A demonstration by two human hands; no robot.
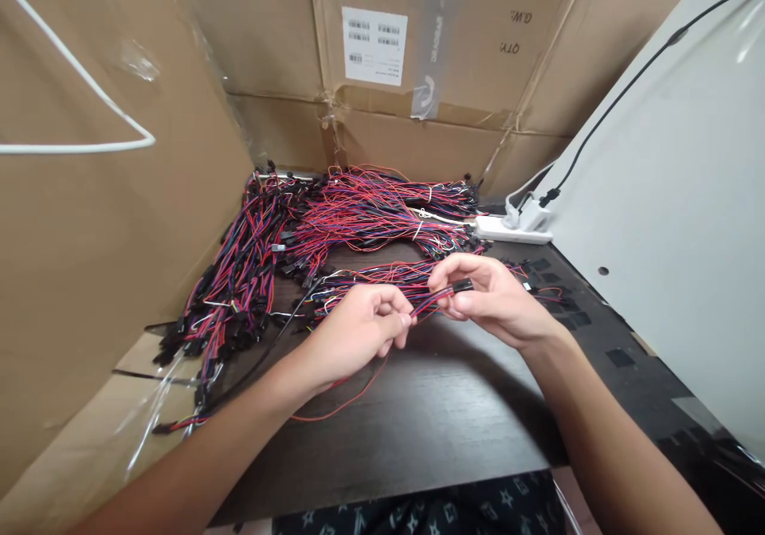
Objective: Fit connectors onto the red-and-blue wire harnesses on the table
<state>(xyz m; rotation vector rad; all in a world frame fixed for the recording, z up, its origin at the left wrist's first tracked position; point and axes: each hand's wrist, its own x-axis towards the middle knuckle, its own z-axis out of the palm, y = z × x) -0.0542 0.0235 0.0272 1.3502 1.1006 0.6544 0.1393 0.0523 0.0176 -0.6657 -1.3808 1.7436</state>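
Angled inward, the left hand (362, 329) pinches wires (426, 304) and the right hand (499, 300), grip closed, holds their black connector (463, 285).

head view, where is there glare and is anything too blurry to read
Head view: pale sheen on the dark brown wooden tabletop, small bright glint high on the large white flat panel; head view: fine print on the white rectangular paper label too soft to read, though the small black plastic connector at the right hand has a clear outline.
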